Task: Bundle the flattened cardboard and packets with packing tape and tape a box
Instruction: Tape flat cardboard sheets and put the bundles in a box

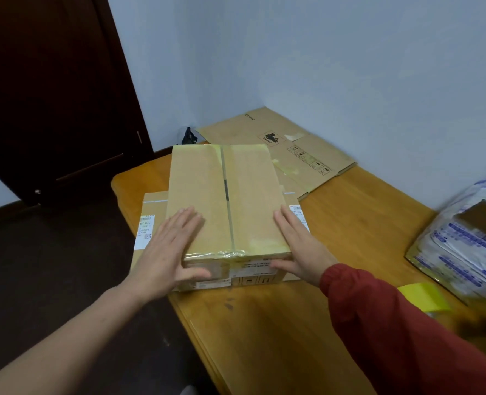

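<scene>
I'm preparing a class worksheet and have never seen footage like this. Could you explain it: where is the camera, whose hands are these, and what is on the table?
No machine: a head-worn camera looks down at the person's own hands. The left hand and the right hand, in a red sleeve, rest on a taped cardboard box, fingers straight, gripping nothing. The box sits on a flattened cardboard sheet on the wooden table. More flattened cardboard lies by the far wall; a bundle of packets and a yellow tape roll are at the right.
</scene>
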